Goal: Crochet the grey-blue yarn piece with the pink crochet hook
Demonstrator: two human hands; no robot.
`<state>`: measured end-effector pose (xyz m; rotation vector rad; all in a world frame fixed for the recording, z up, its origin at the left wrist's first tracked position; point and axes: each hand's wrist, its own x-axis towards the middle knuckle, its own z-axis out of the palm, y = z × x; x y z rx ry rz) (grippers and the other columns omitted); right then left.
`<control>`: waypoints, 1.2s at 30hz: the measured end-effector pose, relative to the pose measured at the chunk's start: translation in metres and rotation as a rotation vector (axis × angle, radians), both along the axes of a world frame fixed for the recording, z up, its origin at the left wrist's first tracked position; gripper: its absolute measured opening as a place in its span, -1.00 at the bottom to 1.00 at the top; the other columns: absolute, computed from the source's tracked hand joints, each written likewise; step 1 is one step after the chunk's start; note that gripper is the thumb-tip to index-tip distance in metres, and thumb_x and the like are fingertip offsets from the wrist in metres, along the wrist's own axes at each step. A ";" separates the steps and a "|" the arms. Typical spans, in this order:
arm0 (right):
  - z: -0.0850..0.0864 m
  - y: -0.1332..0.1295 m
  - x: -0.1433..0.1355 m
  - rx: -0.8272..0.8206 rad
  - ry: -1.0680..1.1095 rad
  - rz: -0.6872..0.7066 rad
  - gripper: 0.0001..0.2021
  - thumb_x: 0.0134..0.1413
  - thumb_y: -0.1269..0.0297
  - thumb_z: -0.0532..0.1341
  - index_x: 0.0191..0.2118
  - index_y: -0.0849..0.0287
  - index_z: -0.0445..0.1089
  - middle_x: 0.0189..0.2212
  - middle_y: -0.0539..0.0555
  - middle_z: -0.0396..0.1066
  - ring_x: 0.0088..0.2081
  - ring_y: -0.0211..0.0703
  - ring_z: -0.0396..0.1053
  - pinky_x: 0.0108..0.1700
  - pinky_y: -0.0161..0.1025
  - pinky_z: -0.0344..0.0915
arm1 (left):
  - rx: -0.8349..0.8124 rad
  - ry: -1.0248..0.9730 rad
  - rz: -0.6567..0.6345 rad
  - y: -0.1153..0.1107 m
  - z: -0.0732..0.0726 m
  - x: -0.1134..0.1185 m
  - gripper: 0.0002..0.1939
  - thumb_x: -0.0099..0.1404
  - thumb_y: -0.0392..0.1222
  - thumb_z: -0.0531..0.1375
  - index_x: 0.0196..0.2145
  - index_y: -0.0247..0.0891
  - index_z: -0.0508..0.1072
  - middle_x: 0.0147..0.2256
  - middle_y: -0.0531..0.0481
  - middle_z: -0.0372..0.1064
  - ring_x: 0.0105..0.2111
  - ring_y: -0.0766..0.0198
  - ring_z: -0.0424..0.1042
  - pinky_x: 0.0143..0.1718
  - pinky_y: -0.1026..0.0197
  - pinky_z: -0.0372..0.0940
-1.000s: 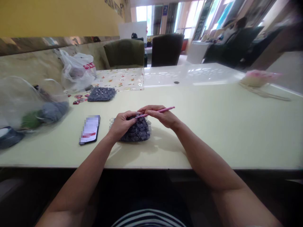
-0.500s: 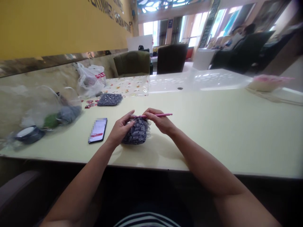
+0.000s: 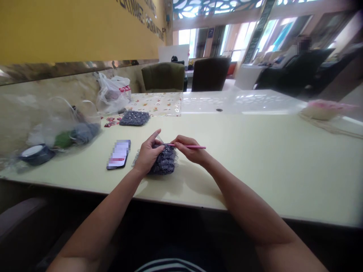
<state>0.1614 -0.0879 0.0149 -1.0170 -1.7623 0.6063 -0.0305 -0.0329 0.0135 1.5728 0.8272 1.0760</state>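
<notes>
A dark grey-blue crochet piece (image 3: 166,162) with ruffled, scale-like rows is gripped along its left and upper side by my left hand (image 3: 149,152). The index finger of that hand points up, and a thin pale strand runs from it towards the top edge of the work. My right hand (image 3: 188,147) pinches a pink crochet hook (image 3: 197,147). The hook lies nearly level, its tip at the crochet's top edge between both hands. The exact stitch at the tip is too small to make out.
A phone (image 3: 118,154) lies left of my hands. Behind it are a flat grey crochet square (image 3: 134,118) and small red packets (image 3: 111,121). Clear bags with yarn (image 3: 85,132), a dark round container (image 3: 36,154) and a white carrier bag (image 3: 115,92) line the left. A pink-topped bowl (image 3: 323,109) stands far right.
My left index finger has lifted, and the pale strand now shows stretched from it. The hook has shifted slightly at the crochet's edge. The whole view has tilted a little.
</notes>
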 end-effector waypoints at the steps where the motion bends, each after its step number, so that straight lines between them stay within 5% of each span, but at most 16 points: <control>1: -0.001 0.000 0.000 0.008 -0.014 0.000 -0.75 0.32 0.19 0.10 -0.31 0.23 0.37 -0.39 0.01 0.36 -0.37 -0.30 0.22 -0.33 -0.30 0.15 | 0.029 0.027 0.019 0.000 -0.001 0.001 -0.22 0.12 -0.24 0.31 0.30 -0.24 0.26 -0.35 0.10 0.30 -0.34 0.39 0.29 -0.19 0.30 0.21; 8: -0.009 0.003 -0.002 0.060 -0.181 -0.001 -0.78 0.34 0.21 0.05 -0.33 0.19 0.28 -0.39 0.00 0.30 -0.38 -0.30 0.20 -0.32 -0.31 0.14 | 0.133 0.124 0.018 0.001 -0.006 0.004 -0.27 0.16 -0.26 0.26 0.30 -0.28 0.27 -0.36 0.09 0.33 -0.35 0.37 0.31 -0.16 0.28 0.23; 12: -0.021 0.005 -0.017 0.252 -0.481 -0.236 -0.78 0.36 0.27 0.01 -0.36 0.16 0.20 -0.40 0.03 0.26 -0.42 -0.24 0.14 -0.34 -0.27 0.07 | 0.158 0.126 0.098 -0.004 -0.009 0.012 -0.27 0.15 -0.32 0.25 0.30 -0.28 0.27 -0.36 0.09 0.36 -0.33 0.37 0.33 -0.11 0.28 0.23; 15: -0.029 0.003 -0.029 0.397 -0.700 -0.453 -0.78 0.38 0.31 -0.02 -0.34 0.16 0.24 -0.41 0.07 0.30 -0.40 -0.16 0.16 -0.30 -0.22 0.06 | -0.070 -0.063 0.118 -0.010 -0.012 0.018 -0.15 0.12 -0.31 0.29 0.36 -0.32 0.14 -0.35 0.10 0.37 -0.34 0.38 0.35 -0.13 0.28 0.25; 19: -0.032 0.000 -0.035 0.498 -0.763 -0.540 -0.75 0.39 0.34 -0.03 -0.35 0.14 0.27 -0.45 0.07 0.32 -0.43 -0.14 0.17 -0.29 -0.21 0.08 | -0.417 -0.251 0.001 -0.015 -0.006 0.014 -0.05 0.08 -0.33 0.35 0.38 -0.34 0.07 -0.32 0.06 0.44 -0.37 0.37 0.39 -0.18 0.27 0.28; 26: -0.025 -0.005 -0.022 0.503 -0.493 -0.205 -0.80 0.38 0.24 0.03 -0.29 0.13 0.31 -0.23 0.15 0.46 -0.24 -0.18 0.38 -0.21 -0.26 0.28 | -0.685 -0.255 -0.348 -0.013 0.009 -0.018 -0.16 0.10 -0.38 0.33 0.32 -0.24 0.21 -0.13 -0.14 0.51 -0.29 0.24 0.51 -0.16 0.20 0.36; 36: -0.008 -0.014 -0.019 0.278 -0.210 0.054 -0.85 0.32 0.31 0.12 -0.19 0.19 0.42 -0.27 0.12 0.51 -0.29 -0.24 0.45 -0.24 -0.26 0.34 | -0.642 -0.238 -0.336 -0.006 0.013 -0.040 0.04 0.07 -0.41 0.33 0.41 -0.05 -0.02 -0.30 -0.03 0.49 -0.43 0.30 0.46 -0.36 0.27 0.28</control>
